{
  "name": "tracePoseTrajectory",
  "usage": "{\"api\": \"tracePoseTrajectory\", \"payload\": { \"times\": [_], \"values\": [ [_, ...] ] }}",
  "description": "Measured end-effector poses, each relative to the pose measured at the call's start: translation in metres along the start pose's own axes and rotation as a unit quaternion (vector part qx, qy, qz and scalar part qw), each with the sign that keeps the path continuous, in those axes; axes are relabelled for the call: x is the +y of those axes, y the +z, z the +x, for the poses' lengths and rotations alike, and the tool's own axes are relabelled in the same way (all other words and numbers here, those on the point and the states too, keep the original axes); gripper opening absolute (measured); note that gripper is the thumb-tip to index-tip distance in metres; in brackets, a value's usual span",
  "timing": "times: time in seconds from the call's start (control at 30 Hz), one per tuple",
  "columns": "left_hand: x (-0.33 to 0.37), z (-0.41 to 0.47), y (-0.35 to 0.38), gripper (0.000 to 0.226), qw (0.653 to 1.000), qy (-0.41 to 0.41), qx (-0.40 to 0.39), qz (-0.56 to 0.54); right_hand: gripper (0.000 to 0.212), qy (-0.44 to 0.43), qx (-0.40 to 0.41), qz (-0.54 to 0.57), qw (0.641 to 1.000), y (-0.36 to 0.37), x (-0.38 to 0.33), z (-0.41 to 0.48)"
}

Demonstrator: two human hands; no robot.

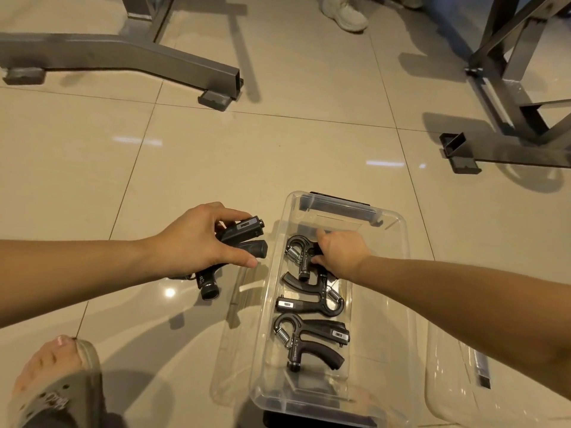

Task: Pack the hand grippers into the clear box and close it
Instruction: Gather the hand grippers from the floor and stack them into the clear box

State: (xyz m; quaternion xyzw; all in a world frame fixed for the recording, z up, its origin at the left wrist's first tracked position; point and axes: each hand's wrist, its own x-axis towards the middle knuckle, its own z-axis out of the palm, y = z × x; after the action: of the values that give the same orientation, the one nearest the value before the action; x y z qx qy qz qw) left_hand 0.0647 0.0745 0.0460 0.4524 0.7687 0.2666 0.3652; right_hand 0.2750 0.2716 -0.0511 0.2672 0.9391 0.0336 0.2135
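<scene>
Hands work on either side of the clear plastic box's (398, 239) left wall. Left hand (197, 239) is clamped on a black spring hand gripper (244, 239) above the beige tiled floor (216, 156), just beside the box. Right hand (338, 253) reaches inside, fingers closed on another black gripper (299, 253) at the far end. Two more grippers (309, 307) lie nearer. Clear lid (457, 393) rests to the right.

Single head-worn wide-angle view, looking steeply down, forward, close over tiled floor (216, 156).
</scene>
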Motion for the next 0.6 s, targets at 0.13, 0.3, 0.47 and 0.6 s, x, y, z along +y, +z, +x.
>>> {"api": "tracePoseTrajectory", "payload": {
  "times": [0.13, 0.3, 0.47, 0.6],
  "values": [
    [-0.002, -0.008, -0.001, 0.074, 1.000, 0.006, 0.014, 0.020, 0.028, -0.010, 0.109, 0.085, 0.990, -0.040, 0.005, -0.004],
    [0.006, -0.014, -0.007, 0.079, 0.996, 0.027, 0.043, 0.068, 0.039, -0.022, 0.140, 0.446, 0.884, -0.109, -0.022, -0.025],
    [0.023, -0.027, -0.010, 0.071, 0.991, 0.090, 0.023, 0.094, 0.033, 0.002, -0.070, 0.663, 0.745, -0.134, -0.052, -0.052],
    [0.031, -0.040, -0.007, 0.073, 0.981, 0.135, 0.019, 0.136, 0.022, 0.000, -0.119, 0.712, 0.692, -0.136, -0.059, -0.062]
  ]
}}
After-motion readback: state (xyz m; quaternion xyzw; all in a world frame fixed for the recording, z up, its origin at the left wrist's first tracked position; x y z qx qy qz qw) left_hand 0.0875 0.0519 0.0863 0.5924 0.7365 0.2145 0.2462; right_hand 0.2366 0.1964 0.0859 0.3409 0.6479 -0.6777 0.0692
